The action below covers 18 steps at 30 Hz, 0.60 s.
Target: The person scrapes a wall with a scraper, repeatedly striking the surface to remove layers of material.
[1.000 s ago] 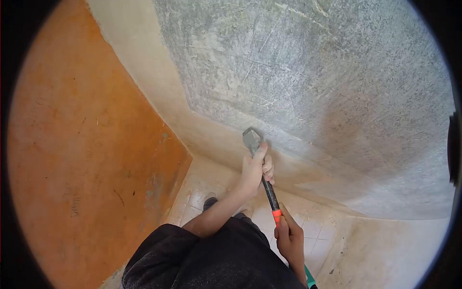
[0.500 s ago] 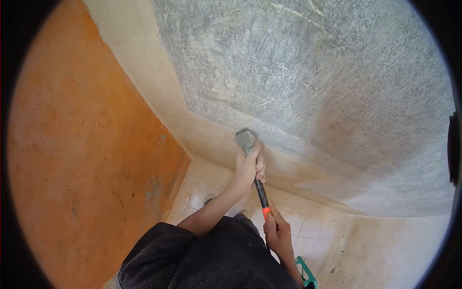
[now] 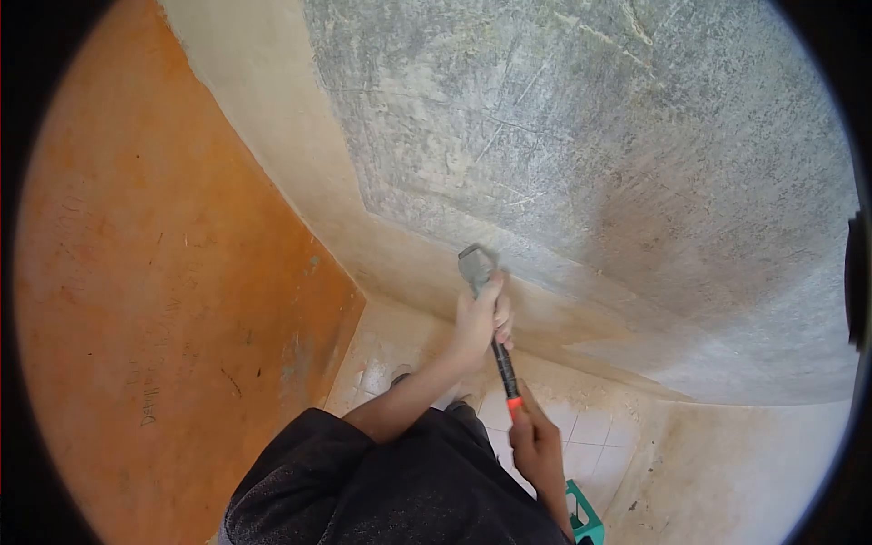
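Note:
A long tool (image 3: 505,363) with a black shaft, an orange-red band and a grey head slants in front of the wall. Its head (image 3: 476,263) is at the lower part of the rough grey wall patch (image 3: 454,118); whether it touches is hard to tell. Just below the head, my left hand (image 3: 483,318) is closed round the tool. Farther down, near the orange-red band, my right hand (image 3: 534,436) grips the handle. The handle's lower end is hidden by my right hand and arm.
An orange wall (image 3: 182,272) with scribbles rises on the left. Below lie white floor tiles (image 3: 586,431) with dust and crumbs. A green plastic object (image 3: 588,525) stands beside my right forearm. A pale wall (image 3: 727,472) is at the lower right.
Both hands and the tool have shifted slightly to the right in view. The walls and the green object have also shifted a little in view. Both hands keep their hold.

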{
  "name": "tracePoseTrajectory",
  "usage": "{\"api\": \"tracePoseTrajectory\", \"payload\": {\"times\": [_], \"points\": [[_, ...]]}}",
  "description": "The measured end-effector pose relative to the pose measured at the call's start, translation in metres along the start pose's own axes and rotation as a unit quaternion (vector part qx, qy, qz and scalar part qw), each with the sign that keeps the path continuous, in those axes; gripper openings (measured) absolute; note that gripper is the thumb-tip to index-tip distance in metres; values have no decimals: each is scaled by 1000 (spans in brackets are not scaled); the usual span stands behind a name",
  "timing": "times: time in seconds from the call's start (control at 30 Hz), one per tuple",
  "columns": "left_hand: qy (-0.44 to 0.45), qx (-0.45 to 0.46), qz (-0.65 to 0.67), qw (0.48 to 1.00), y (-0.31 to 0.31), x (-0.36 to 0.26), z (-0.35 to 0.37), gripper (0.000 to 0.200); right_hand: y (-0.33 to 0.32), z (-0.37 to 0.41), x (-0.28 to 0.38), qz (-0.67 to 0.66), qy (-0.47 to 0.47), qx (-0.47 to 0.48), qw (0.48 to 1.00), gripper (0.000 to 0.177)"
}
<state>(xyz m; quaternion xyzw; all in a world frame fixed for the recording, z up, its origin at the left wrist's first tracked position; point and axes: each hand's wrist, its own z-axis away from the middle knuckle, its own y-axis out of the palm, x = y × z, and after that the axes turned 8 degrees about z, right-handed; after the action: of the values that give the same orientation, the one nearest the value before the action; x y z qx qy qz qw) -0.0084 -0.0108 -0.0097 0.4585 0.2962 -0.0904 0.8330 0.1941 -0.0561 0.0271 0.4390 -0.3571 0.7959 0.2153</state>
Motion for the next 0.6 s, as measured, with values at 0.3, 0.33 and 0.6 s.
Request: {"api": "tracePoseTrajectory", "payload": {"times": [0.3,0.33,0.6], "points": [[16,-20,-22,999,-2,-6,-7,37,6,-22,-13,-25,-31,4,999,40],[53,-33,-31,998,-7,-10,-12,38,10,-27,-14,-4,-38,5,999,40],[5,13,-22,1000,-1,-8,-3,48,1,-8,4,33,-11,-3,999,41]]}}
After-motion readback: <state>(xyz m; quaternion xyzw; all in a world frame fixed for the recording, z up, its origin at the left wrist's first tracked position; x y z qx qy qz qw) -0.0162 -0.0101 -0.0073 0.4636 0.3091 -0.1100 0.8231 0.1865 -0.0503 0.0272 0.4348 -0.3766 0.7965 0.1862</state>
